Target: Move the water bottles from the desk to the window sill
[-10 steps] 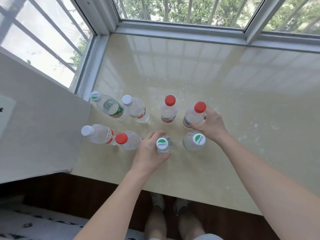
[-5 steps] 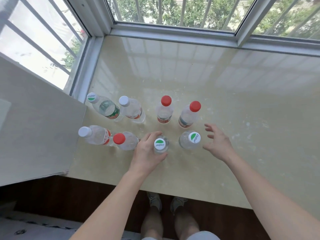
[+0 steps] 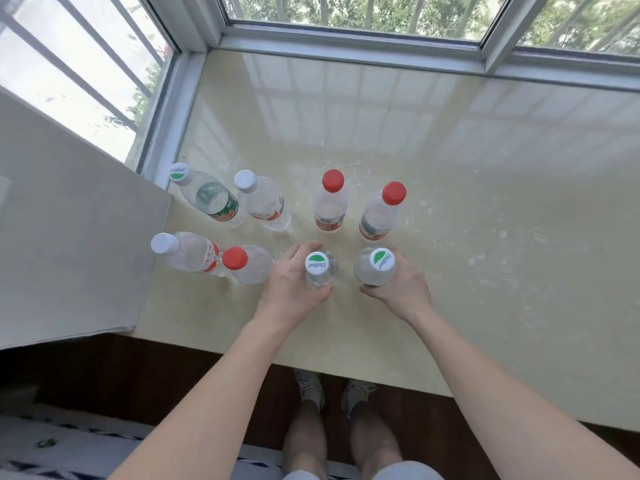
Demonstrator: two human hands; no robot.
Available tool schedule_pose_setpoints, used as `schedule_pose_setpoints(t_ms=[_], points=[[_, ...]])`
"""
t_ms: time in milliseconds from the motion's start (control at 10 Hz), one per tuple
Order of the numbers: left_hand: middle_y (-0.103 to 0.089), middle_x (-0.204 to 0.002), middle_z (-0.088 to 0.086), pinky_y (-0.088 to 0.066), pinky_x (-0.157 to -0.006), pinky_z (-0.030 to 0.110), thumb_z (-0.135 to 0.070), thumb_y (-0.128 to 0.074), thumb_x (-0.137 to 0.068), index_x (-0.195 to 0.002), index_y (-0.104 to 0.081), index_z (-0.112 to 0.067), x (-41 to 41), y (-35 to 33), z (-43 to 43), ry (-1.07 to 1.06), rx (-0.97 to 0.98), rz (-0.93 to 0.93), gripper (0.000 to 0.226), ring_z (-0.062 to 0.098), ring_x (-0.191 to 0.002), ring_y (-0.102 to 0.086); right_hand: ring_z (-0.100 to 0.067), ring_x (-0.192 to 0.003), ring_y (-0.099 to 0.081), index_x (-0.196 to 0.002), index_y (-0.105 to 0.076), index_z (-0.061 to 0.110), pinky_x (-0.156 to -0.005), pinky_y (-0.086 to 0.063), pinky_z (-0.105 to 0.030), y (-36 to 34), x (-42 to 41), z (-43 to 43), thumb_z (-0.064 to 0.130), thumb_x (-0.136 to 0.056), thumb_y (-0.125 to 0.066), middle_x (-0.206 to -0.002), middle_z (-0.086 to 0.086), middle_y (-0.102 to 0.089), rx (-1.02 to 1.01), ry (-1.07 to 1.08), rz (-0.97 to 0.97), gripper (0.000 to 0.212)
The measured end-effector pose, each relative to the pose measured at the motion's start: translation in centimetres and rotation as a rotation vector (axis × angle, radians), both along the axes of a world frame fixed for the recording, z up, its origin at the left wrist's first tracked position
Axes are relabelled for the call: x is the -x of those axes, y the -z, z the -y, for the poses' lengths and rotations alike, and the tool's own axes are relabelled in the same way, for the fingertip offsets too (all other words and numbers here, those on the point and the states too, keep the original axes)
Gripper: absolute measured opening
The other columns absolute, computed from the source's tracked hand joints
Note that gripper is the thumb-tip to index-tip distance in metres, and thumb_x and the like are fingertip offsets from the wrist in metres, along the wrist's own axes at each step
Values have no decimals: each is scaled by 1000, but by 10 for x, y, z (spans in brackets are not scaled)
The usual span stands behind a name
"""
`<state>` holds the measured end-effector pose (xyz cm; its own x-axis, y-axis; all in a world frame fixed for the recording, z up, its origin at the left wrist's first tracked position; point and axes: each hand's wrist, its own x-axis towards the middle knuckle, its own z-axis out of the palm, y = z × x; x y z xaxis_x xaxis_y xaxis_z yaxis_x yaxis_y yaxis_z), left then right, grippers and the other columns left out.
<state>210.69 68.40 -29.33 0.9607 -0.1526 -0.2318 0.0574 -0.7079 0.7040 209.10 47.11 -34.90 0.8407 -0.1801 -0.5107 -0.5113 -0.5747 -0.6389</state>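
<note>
Since half a second ago the right hand (image 3: 401, 289) has come in from open air on the right and now wraps the near-right green-capped bottle (image 3: 375, 270); the left hand (image 3: 294, 285) stays curled round the near-middle green-capped bottle (image 3: 320, 270).

Window sill (image 3: 450, 168): broad, pale, glossy stone, window frames along its far and left edges. All eight water bottles stand on its near-left part, in two rows of four.

Grey panel (image 3: 69, 220): at far left, its corner just beside the left bottles.

Far row, left to right: a green-capped bottle with a green label (image 3: 211, 199), a white-capped bottle (image 3: 263, 200), touching or nearly so; then two red-capped bottles, one (image 3: 330, 206) near the middle and one (image 3: 381, 213) to its right, standing apart.

Near row, left to right: a white-capped bottle with a red label (image 3: 188, 251), touching a red-capped bottle (image 3: 247, 265); then the two held bottles, a narrow gap between them.

Both held bottles are upright. Whether their bases rest on the sill cannot be told from above.
</note>
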Motion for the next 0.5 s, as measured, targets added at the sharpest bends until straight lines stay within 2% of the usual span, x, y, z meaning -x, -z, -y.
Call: schedule_pose_setpoints(t_ms=[100, 200, 300, 400, 500], points=[[-61, -122, -8, -37, -85, 9, -18, -82, -70, -131, -55, -23, 3, -1, 0, 1, -5, -23, 67, 10, -107, -57, -21, -101, -60, -117, -57, 33, -83, -51, -37, -1, 9, -2, 32, -62, -86, -109, 8, -65, 24, -34, -17, 63], [-57, -130, -8, -37, -93, 17, -19, -83, -71, -137, -49, -22, 6, -2, -1, 10, -15, -28, 74, 10, -117, -53, -19, -101, -58, -121, -56, 33, -79, -47, -33, -1, 14, -3, 30, -63, -86, -110, 9, -63, 30, -52, -20, 66], [-52, -137, -6, -34, -97, 17, -23, -83, -73, -141, -43, -21, 12, -9, -4, 28, -51, -9, 79, 10, -124, -49, -19, -105, -58, -126, -53, 33, -78, -45, -31, -4, 17, 0, 29, -62, -85, -114, 8, -62, 33, -58, -37, 72], [-48, -140, -4, -35, -99, 20, -27, -80, -78, -145, -37, -18, 19, -19, -9, 21, -137, -27, 80, 13, -127, -46, -20, -113, -55, -134, -49, 34, -85, -49, -34, -11, 20, 5, 26, -63, -82, -126, 6, -59, 36, -71, -72, 79], [-49, -136, 0, -43, -100, 30, -33, -76, -80, -146, -34, -16, 42, -38, -17, 38, -262, -62, 80, 19, -124, -50, -21, -117, -53, -142, -40, 37, -84, -49, -35, -31, 25, 16, 25, -70, -75, -136, 8, -51, 127, -189, -107, 81]])
